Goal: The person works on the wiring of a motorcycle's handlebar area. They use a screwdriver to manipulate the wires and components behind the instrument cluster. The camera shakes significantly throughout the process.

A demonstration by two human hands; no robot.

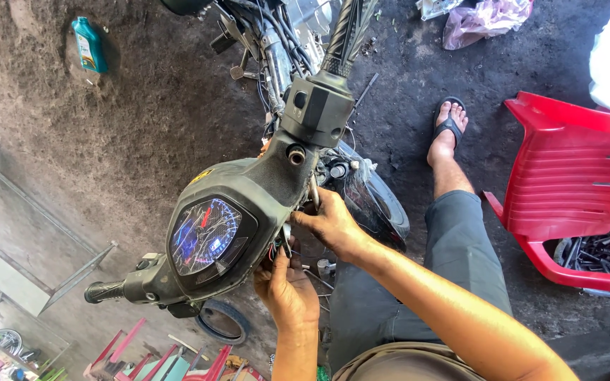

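A motorbike's handlebar cover (248,190) is seen from above, with its round dial (205,236) facing up. Both hands are brought to the near edge of this cover, where a small bunch of coloured wires (277,248) peeps out from under it.

The left hand (287,293) is held palm up just below the cover, and its fingers (278,259) are curled up to the wires, likely so that they are kept from slipping back inside. The right hand (333,224) is laid against the side of the cover from the other way, with its fingers (305,219) bent and pressed close together at the gap. Whether a wire or a small part is pinched there cannot be told, as the spot is dark and partly hidden.

The bike is kept close to the person's legs, so both hands can reach the gap with ease. Nothing else is held.

Two hand grips are seen on the bar: one black grip (104,291) at the lower left and one twisted grip (344,35) at the top. One dial is counted. One green bottle (89,44) is stood on the dirt floor (142,120), well apart from the hands. One red plastic chair (573,183) is placed to the right, and tools are kept in a heap (605,254) under it. One foot in a sandal (448,127) is rested on the floor beside the bike.
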